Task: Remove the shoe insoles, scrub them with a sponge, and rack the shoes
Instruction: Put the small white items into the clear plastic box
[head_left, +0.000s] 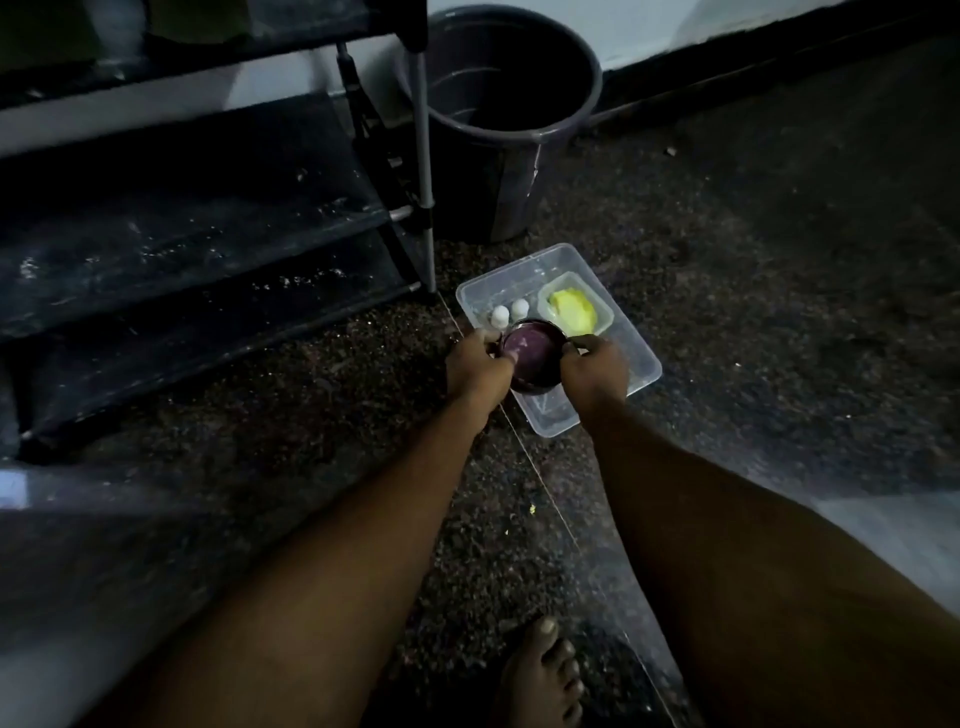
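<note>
Yellow sponge (573, 312) lies crumpled in a small clear dish (602, 317), just beyond your right fingers (581, 344), not touching. Black shoe rack (208, 244) stands well left of your left fingers (488, 338), its shelves speckled white.

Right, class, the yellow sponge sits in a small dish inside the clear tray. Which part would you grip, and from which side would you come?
Pinch the sponge across its humped top, coming from straight above. The dish rim walls in its lower sides, and the left hand and right hand hold the round tin on the near side, so above looks freest.
</note>
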